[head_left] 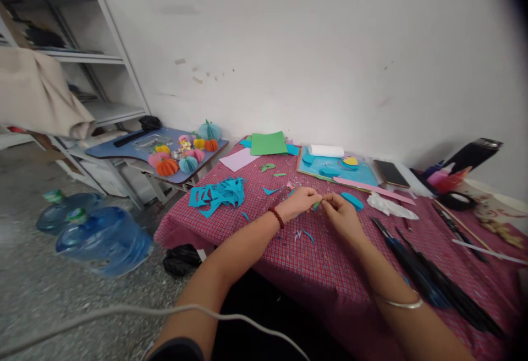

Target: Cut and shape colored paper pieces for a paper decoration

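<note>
My left hand point(303, 201), with a beaded bracelet on its wrist, pinches a small green piece point(315, 206) above the red checked tablecloth. The fingertips of my right hand point(340, 212) meet the same piece from the other side, closed on its edge. Green scraps point(267, 167) and a blue paper scrap point(270, 191) lie beyond my left hand. Just past my right hand sits a blue oval piece point(352, 201). Small purple and blue cuttings point(308, 236) are scattered on the cloth below my hands.
Cut blue paper point(218, 195) is heaped at left, with green sheets point(269, 143) behind. Scissors point(412, 267), a white crumpled bag point(391, 206) and a phone point(391, 173) lie at right. Paper pumpkins point(167, 167) stand on a side table; water jugs point(105, 240) rest on the floor.
</note>
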A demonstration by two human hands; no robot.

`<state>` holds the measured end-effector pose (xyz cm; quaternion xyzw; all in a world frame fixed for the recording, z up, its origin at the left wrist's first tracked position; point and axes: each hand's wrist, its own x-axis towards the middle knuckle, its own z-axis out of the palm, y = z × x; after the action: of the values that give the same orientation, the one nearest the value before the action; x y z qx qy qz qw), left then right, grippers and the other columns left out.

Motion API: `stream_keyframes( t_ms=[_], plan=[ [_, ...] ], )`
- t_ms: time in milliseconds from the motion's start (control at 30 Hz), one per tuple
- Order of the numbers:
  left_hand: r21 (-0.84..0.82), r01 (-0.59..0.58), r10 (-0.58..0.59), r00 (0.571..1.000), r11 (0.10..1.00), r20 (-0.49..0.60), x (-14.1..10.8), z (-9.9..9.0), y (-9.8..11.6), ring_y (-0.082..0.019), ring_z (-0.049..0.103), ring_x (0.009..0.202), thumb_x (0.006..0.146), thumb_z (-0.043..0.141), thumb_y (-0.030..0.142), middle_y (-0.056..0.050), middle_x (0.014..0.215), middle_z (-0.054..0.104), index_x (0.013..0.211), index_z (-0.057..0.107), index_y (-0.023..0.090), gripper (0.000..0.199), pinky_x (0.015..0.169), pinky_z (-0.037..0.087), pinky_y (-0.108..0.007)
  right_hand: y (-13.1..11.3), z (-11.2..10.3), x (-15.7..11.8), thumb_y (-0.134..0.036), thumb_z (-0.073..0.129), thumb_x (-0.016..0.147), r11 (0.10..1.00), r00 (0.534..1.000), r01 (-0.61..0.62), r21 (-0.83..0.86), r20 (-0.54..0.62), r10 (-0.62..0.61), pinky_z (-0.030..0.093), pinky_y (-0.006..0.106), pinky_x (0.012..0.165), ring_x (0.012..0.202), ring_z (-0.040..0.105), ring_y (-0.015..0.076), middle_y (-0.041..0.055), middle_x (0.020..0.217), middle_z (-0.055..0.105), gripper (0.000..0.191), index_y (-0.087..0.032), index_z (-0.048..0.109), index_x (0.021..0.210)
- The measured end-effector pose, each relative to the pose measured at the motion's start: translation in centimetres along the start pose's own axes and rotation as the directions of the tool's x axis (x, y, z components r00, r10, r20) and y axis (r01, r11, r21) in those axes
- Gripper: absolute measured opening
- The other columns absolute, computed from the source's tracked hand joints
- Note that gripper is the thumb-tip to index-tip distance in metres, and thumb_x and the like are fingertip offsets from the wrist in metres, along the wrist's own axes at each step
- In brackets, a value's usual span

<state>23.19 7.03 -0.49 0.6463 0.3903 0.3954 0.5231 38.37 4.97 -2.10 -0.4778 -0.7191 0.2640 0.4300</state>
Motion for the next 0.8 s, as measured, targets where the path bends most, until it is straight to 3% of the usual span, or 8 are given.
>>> stream_keyframes(
  t_ms=[500, 800],
  plan=[
    [-0.022, 0.066, -0.066, 0.997, 0.998, -0.036, -0.2, -0.5, -0.4, -0.006, 0.037, 0.041, 0.080, 0.051, 0.022, 0.007, 0.046, 0.042, 0.059, 0.047, 0.017, 0.022, 0.043, 0.027, -0.019, 0.4, 0.3, 0.1, -0.033, 0.046, 0.086, 0.996, 0.996, 0.059, -0.073, 0.069, -0.054, 0.043, 0.028, 0.060, 0.065, 0.058, 0.0174, 0.0041, 0.076, 0.065, 0.020, -0.018, 0.059, 0.087],
    [0.011, 0.045, -0.045, 0.999, 0.999, -0.009, -0.3, -0.3, -0.3, -0.006, 0.039, 0.043, 0.081, 0.050, 0.024, 0.006, 0.050, 0.043, 0.059, 0.046, 0.017, 0.023, 0.046, 0.030, -0.020, 0.9, 0.1, 0.3, -0.033, 0.048, 0.083, 0.994, 0.998, 0.069, -0.088, 0.014, -0.068, 0.043, 0.029, 0.059, 0.065, 0.058, 0.0188, 0.0018, 0.069, 0.065, 0.018, -0.021, 0.061, 0.079]
  ],
)
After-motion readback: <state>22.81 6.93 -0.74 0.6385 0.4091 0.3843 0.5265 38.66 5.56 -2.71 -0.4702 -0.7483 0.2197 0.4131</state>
